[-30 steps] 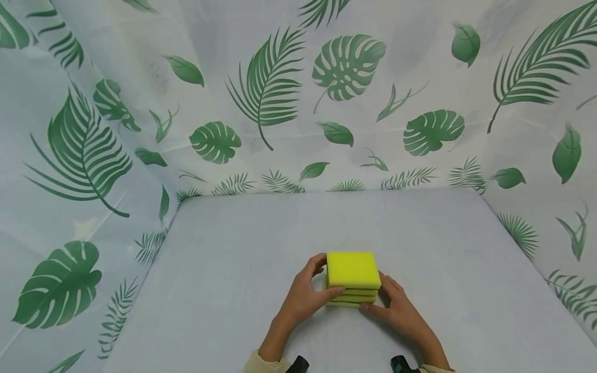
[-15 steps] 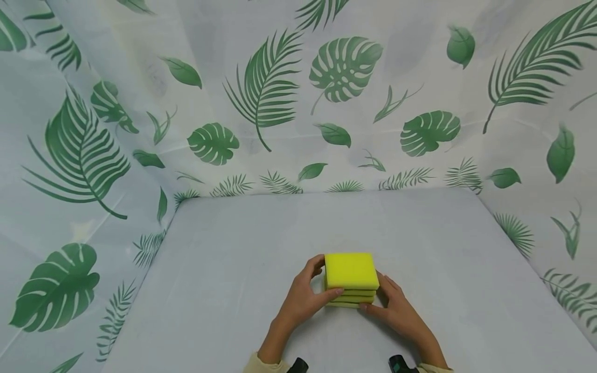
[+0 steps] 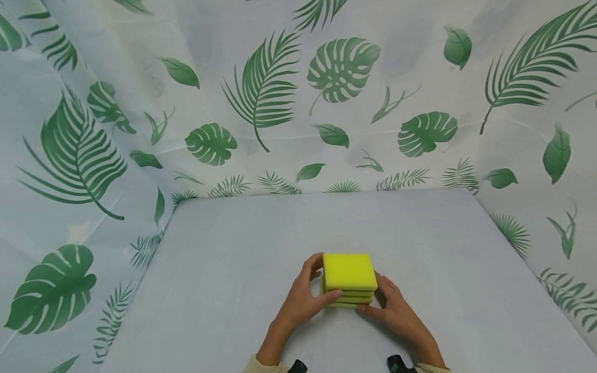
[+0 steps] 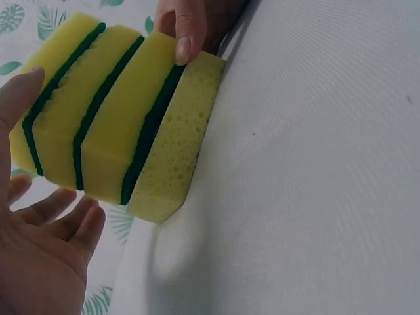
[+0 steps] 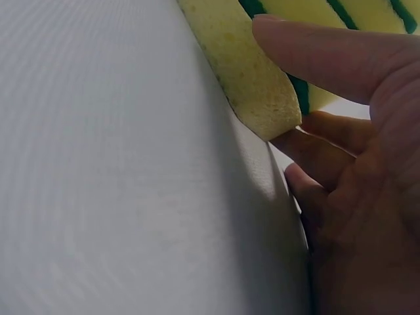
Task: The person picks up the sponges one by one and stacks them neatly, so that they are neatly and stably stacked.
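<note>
A stack of several sponges stands on the table between both hands in the head view, with a bright yellow sponge (image 3: 350,271) on top. The left wrist view shows dark green layers between the yellow blocks and a paler, porous bottom sponge (image 4: 174,141). My left hand (image 3: 300,299) grips the stack's left side, thumb at the front by the top sponge and fingers behind. At the right side my right hand (image 3: 395,310) holds the stack low down. Its thumb (image 5: 315,52) lies across the front, just above the bottom sponge, while its fingers curve round the far side.
A pale cloth covers the table (image 3: 224,259). Behind it and at both sides rises a white curtain (image 3: 275,160) printed with green leaves. Black wrist devices (image 3: 396,362) show near the sleeves at the lower edge.
The head view has turned slightly to the right, so everything sits a little further left. Both hands keep the same hold on the sponge stack.
</note>
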The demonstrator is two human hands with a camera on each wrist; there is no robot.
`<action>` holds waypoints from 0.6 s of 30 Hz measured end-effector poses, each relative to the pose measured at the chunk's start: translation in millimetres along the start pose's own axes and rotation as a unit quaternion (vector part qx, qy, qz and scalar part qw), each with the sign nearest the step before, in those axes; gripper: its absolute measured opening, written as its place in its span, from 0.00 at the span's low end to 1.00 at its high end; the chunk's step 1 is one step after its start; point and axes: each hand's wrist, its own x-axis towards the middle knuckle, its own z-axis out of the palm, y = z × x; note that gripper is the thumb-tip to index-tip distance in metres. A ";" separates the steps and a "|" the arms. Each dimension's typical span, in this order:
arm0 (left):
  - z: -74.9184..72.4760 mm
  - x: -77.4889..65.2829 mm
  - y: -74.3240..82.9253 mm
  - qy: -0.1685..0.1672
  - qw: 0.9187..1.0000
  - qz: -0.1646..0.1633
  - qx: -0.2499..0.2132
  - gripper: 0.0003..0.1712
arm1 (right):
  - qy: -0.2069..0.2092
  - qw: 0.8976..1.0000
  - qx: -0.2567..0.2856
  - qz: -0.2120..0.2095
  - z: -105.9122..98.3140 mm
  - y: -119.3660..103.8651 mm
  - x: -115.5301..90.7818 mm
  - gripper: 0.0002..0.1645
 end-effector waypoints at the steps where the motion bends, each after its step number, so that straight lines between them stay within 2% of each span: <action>1: -0.2 -0.7 -0.7 0.001 1.000 -0.001 -0.002 0.52 | -0.002 1.000 -0.002 0.000 -0.1 -0.3 0.0 0.65; 5: -2.8 -3.1 -2.3 0.003 1.000 -0.008 -0.005 0.53 | -0.011 1.000 -0.005 0.007 -1.5 -0.8 0.4 0.67; 9: -9.9 -5.4 -3.4 0.009 1.000 -0.004 0.001 0.45 | -0.020 1.000 0.005 0.014 -6.2 0.9 1.0 0.68; 11: -15.4 -6.6 -5.1 0.016 1.000 0.005 0.007 0.40 | -0.028 0.999 0.028 0.004 -11.1 3.6 -0.3 0.66; 15: -31.9 -8.5 -9.9 0.043 0.999 0.022 0.023 0.34 | -0.053 0.995 0.086 -0.008 -25.2 10.7 -4.2 0.59; 18: -48.3 -10.1 -14.3 0.071 0.997 0.023 0.031 0.30 | -0.057 0.993 0.102 -0.016 -37.6 17.2 -6.8 0.47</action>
